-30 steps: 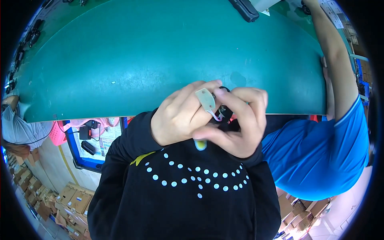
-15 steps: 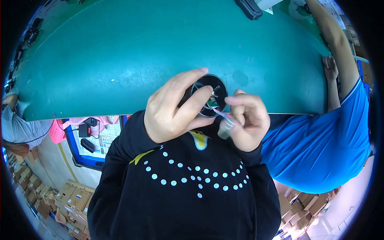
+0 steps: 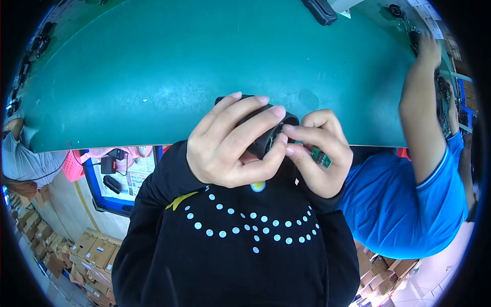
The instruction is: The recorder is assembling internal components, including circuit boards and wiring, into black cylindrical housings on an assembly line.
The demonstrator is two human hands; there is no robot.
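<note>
Green table: it fills the upper half of the frame, and its front edge crosses near the middle.
Black sweatshirt: with rows of white dots, it covers the lower centre of the frame.
Co-worker in blue shirt: this person is at the right of the frame, with one arm stretched up toward dark parts in the upper right.
Cardboard boxes: they lie in piles in the lower left of the frame, and others show at lower right.
Co-worker in grey shirt: at the left edge of the frame, partly seen.
Blue-rimmed tray: left of centre, below the table edge; a black adapter lies in it.
Left hand: in the centre of the frame; its fingers are clamped around the black round housing.
Right hand: just right of centre; thumb and forefinger are bent close together at the housing's mouth. I cannot tell whether they pinch something.
Housing: it is tilted, its mouth toward the right hand, at the centre of the frame.
Black oblong case: on the table, at the top, right of centre.
Green circuit board: small, it shows against the right hand, beside the thumb.
</note>
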